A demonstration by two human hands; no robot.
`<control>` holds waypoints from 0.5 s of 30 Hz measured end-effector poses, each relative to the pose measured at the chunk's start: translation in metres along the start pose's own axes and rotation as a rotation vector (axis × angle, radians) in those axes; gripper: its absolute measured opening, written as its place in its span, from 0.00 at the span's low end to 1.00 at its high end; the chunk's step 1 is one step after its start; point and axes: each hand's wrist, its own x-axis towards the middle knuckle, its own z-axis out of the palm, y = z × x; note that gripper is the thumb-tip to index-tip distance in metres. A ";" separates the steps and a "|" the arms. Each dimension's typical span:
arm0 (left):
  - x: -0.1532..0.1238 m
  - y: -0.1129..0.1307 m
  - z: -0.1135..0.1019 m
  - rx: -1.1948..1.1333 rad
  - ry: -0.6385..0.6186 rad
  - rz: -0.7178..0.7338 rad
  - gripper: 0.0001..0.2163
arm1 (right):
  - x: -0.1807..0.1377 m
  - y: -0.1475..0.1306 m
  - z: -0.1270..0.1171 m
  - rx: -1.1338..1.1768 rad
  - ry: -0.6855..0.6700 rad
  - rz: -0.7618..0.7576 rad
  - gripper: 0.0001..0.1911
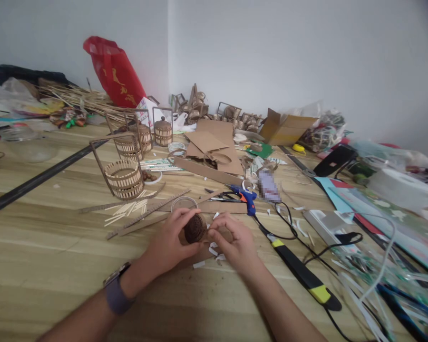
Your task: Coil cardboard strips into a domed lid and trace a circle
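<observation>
A small round dark-brown coiled piece (194, 229) is gripped along its edge between the thumb and fingers of my left hand (169, 242). Close to its right side, my right hand (235, 240) has its thumb and fingertips pinched together; what lies between them is too small to make out. Under and around both hands are white paper scraps (199, 264). Just behind the left fingers stands a pale ring (184, 203). Brown strips (153, 213) and short pale sticks (130, 209) lie to the left.
Small handled baskets (123, 178) stand at left, one beside a dish of brown beads (150, 176). A blue glue gun (248, 197) and a black-and-yellow tool (299, 273) lie right, with cables. Cardboard (214, 135), a red bag (114, 71) and a power strip (328, 228) surround them.
</observation>
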 end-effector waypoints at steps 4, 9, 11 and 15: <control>0.000 -0.001 -0.001 0.012 -0.021 0.011 0.29 | -0.001 0.000 0.001 -0.027 -0.009 0.000 0.06; -0.001 0.000 -0.002 0.050 -0.024 0.044 0.29 | -0.002 -0.001 0.002 -0.039 -0.016 0.020 0.07; -0.001 0.000 -0.002 0.057 -0.020 0.058 0.29 | -0.002 -0.002 0.003 -0.020 -0.014 0.026 0.07; 0.000 0.000 -0.003 0.059 -0.013 0.098 0.27 | -0.003 -0.003 0.007 0.060 -0.023 0.084 0.08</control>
